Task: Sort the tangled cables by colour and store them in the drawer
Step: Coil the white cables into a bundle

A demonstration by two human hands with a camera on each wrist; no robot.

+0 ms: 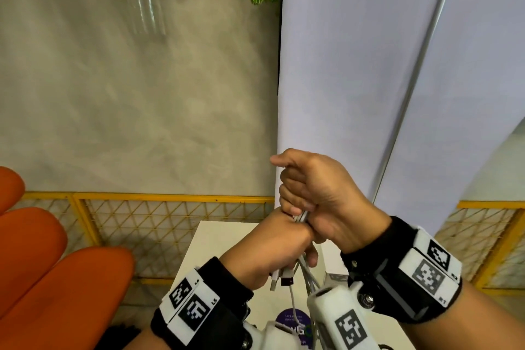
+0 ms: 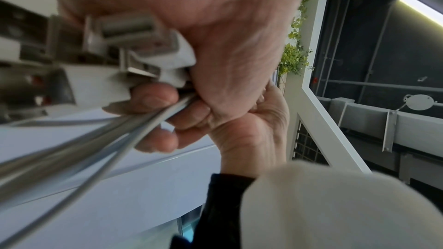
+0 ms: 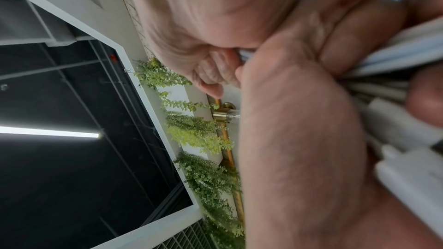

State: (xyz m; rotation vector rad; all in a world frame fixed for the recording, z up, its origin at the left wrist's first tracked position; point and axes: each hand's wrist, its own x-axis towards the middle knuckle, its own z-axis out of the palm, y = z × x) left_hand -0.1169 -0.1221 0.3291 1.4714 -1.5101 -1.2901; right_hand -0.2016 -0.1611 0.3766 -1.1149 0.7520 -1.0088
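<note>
A bundle of white cables (image 1: 301,271) is held up in front of me by both hands. My right hand (image 1: 311,193) is fisted round the upper part of the bundle. Just below it, my left hand (image 1: 270,250) grips the ends, and several white USB plugs (image 1: 281,278) stick out under it. The left wrist view shows those plugs (image 2: 143,48) against the left palm and the cables (image 2: 95,139) running off lower left. In the right wrist view, the cables (image 3: 395,54) pass between curled fingers. No drawer and no cable of another colour is in view.
A white table top (image 1: 204,253) lies below the hands, with a purple round sticker (image 1: 292,321) on it. An orange seat (image 1: 56,264) fills the lower left. A yellow mesh fence (image 1: 170,224) runs behind, and pale panels (image 1: 355,65) stand ahead.
</note>
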